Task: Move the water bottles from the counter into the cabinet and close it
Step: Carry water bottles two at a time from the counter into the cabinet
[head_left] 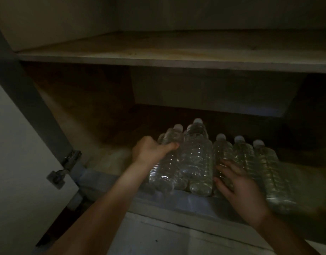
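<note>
Several clear water bottles with white caps lie on their sides on the cabinet's bottom shelf [107, 159], caps pointing toward the back. My left hand [149, 150] grips the leftmost bottle [166, 168] around its upper part. Beside it lies a larger bottle [197, 162] stacked a little higher. My right hand [239, 188] rests with spread fingers on the middle bottle [223, 151]. Two more bottles [267, 166] lie to the right of that hand. The cabinet interior is dark.
An upper shelf [158, 57] spans the cabinet above the bottles. The open cabinet door [15, 153] stands at the left with its metal hinge [64, 168]. The shelf's front lip [177, 201] runs under my forearms. Bare shelf space lies left of the bottles.
</note>
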